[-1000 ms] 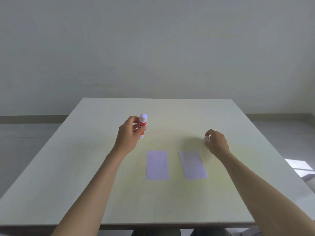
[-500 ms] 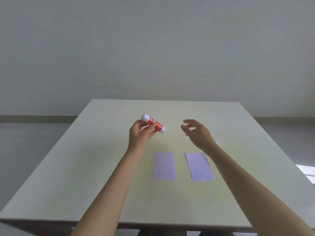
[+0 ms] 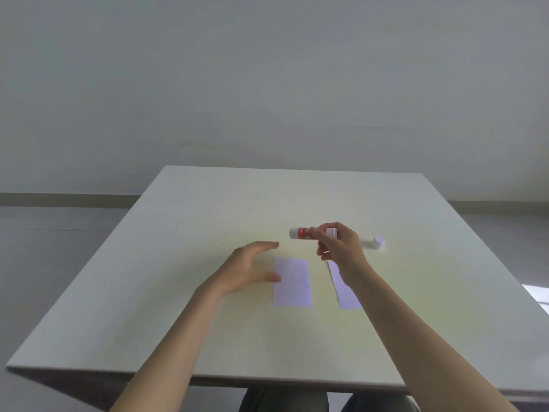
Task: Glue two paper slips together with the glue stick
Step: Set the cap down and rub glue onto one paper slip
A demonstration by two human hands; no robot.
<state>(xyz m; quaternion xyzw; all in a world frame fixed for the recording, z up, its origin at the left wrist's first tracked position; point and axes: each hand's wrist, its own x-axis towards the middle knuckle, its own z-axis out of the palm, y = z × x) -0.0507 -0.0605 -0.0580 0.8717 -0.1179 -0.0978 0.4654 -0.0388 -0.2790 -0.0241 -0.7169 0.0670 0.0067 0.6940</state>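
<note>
Two pale lilac paper slips lie side by side on the table: the left slip (image 3: 292, 282) fully in view, the right slip (image 3: 344, 289) partly hidden by my right forearm. My right hand (image 3: 338, 248) is shut on the red-and-white glue stick (image 3: 301, 233), holding it sideways above the table between the slips. My left hand (image 3: 248, 269) hovers open beside the left slip, its thumb at the slip's left edge. The glue stick's white cap (image 3: 378, 242) rests on the table to the right of my right hand.
The pale table (image 3: 208, 221) carries only the slips and the cap. Its front edge runs near my body, with my knees below it. A bare wall and grey floor lie beyond the far edge.
The glue stick has passed from my left hand to my right hand. My left hand has opened and dropped beside the left slip. The cap now lies on the table.
</note>
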